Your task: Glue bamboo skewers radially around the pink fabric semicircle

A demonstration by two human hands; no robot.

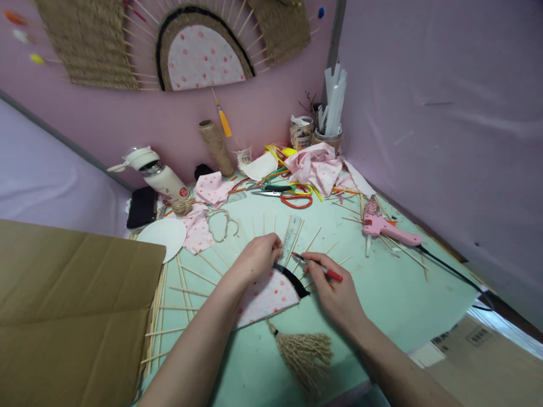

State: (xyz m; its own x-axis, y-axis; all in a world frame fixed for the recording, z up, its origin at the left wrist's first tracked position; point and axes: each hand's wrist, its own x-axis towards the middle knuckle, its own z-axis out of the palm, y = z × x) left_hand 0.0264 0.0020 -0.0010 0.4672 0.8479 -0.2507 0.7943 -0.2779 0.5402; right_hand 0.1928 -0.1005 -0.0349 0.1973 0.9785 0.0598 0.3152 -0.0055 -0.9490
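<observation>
A half-round piece covered in pink dotted cloth (269, 297), with a black band (292, 278) on its curved edge, lies on the green table. Thin sticks (199, 275) fan out from it. My left hand (265, 251) is closed at the top of the curve, beside a clear ruler (292, 234); what its fingers hold, if anything, is hidden. Between the fingers of my right hand (333, 280) is a red pen (326, 270), its tip near the ruler and a stick. Below the cloth piece lies a twine tassel (301, 350).
Scissors (297, 200), cloth scraps (316, 167) and a twine spool (216, 148) lie towards the back. A pink glue gun (388, 229) with a cord is at the right. Cardboard (76, 311) covers the left; a bottle (163, 178) stands behind it.
</observation>
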